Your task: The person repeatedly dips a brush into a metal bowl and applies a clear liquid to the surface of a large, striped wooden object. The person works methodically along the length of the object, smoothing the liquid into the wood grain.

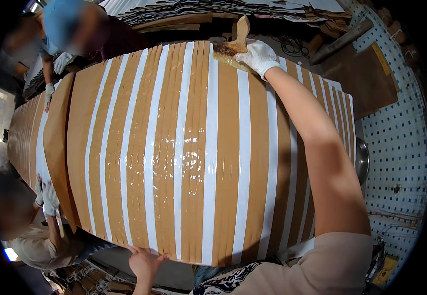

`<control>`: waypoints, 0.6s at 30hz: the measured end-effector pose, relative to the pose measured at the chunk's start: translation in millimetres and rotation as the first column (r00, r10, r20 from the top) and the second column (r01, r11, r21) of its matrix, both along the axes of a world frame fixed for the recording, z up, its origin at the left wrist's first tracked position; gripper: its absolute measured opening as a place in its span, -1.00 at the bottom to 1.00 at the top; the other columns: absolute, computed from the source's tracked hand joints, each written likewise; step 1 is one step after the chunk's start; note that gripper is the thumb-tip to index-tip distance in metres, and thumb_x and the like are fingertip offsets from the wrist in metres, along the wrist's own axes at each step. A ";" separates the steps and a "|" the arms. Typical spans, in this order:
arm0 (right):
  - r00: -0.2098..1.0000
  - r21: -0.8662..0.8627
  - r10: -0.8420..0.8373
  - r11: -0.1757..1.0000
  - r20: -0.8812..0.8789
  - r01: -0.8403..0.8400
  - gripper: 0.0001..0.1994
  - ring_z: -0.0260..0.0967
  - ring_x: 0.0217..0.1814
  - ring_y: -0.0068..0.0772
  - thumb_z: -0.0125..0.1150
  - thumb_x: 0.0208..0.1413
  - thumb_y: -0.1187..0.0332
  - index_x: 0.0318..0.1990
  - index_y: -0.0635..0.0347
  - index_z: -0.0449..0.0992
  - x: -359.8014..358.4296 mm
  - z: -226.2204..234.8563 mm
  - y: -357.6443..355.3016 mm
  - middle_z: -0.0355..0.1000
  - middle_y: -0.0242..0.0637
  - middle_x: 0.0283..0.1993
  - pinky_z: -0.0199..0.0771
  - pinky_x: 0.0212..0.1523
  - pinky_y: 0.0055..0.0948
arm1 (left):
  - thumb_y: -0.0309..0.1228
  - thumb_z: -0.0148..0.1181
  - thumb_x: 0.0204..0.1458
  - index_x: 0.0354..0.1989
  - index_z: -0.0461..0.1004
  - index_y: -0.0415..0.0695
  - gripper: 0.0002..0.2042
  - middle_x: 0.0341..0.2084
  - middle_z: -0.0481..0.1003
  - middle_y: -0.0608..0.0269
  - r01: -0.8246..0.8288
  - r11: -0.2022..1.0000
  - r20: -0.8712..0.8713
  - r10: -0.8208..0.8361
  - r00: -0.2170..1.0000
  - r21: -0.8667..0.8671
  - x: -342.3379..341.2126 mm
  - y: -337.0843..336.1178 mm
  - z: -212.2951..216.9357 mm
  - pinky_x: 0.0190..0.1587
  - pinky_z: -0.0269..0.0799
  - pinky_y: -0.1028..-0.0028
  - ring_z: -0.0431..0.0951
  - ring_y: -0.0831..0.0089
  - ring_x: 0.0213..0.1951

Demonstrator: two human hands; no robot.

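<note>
My right hand [260, 58], in a white knit glove, is closed around a wide wooden-handled brush [240, 37] at the far edge of the work surface. Its wet bristles press on the brown and white striped paper sheets [196, 103], which lie overlapped in a row. A shiny wet film covers the middle and left of the stripes. At the near edge, my bare left hand [144, 263] rests with thumb and forefinger spread apart against the paper's border. My right forearm reaches across the right side of the sheets.
Two co-workers stand at the left, one far [71, 29] and one near [41, 246], their gloved hands at a folded brown sheet [56, 147]. Stacked paper strips [174, 14] lie behind. A metal bowl [362, 160] sits by the right edge, with a brown board [370, 83] beyond on the tiled floor.
</note>
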State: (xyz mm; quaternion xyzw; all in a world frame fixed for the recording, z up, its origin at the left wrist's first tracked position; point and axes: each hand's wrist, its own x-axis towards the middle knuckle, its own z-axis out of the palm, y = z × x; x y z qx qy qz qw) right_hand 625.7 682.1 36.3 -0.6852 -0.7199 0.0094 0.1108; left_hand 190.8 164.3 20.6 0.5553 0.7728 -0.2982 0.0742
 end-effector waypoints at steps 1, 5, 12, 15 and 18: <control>1.000 0.027 -0.005 1.000 -0.004 0.005 -0.60 0.50 -0.09 -0.04 0.27 -0.06 -0.03 -0.15 -0.02 0.61 3.8 -3.8 12.7 0.54 -0.12 -0.19 0.50 -0.08 -0.18 | 0.52 0.26 -0.60 0.15 0.09 -0.72 0.41 -0.44 0.55 -0.18 -0.057 0.996 0.021 0.059 0.998 -0.068 1.0 6.9 6.6 -0.50 0.51 0.37 0.61 0.19 -0.48; 0.985 0.039 0.140 0.990 -0.097 -0.136 -0.58 0.48 -0.04 -0.12 0.23 -0.02 0.00 -0.01 -0.12 0.53 17.9 12.8 43.1 0.54 -0.21 -0.11 0.48 -0.03 -0.18 | 0.50 0.28 -0.62 0.14 0.06 -0.76 0.43 -0.24 0.50 -0.35 -0.044 0.997 0.018 0.045 0.999 -0.057 -3.4 -0.3 0.7 -0.42 0.52 0.36 0.61 0.12 -0.41; 0.931 -0.259 0.152 0.934 -0.332 -0.245 -0.64 0.54 -0.32 -0.46 0.39 -0.10 0.14 -0.16 0.12 0.64 -21.8 82.2 41.0 0.60 -0.26 -0.24 0.47 -0.21 -0.58 | 0.29 0.34 -0.42 0.12 0.13 -0.63 0.17 0.02 0.31 -0.55 -0.220 0.953 0.119 0.247 0.962 -0.207 21.9 32.5 33.2 -0.14 0.48 0.25 0.56 -0.02 -0.17; 0.933 -0.130 0.333 0.928 -0.139 -0.350 -0.48 0.50 -0.12 -0.20 0.42 -0.21 -0.01 -0.19 0.24 0.61 -16.8 26.7 53.4 0.55 -0.08 -0.20 0.45 -0.04 -0.33 | 0.16 0.36 -0.27 0.11 0.23 -0.58 0.00 0.03 0.35 -0.46 -0.252 0.924 0.141 0.301 0.943 -0.288 35.5 56.5 46.3 -0.07 0.48 0.27 0.54 0.06 -0.06; 0.983 -0.077 0.175 0.981 -0.055 -0.179 -0.40 0.47 -0.04 -0.04 0.37 -0.23 -0.14 -0.20 0.24 0.61 -21.0 22.1 65.6 0.52 0.00 -0.12 0.44 0.01 -0.23 | 0.36 0.41 -0.68 0.23 -0.15 -0.72 0.48 0.08 0.18 -0.72 -0.139 0.988 0.114 0.146 0.983 -0.069 7.6 10.2 11.5 -0.18 0.46 0.26 0.55 -0.11 -0.27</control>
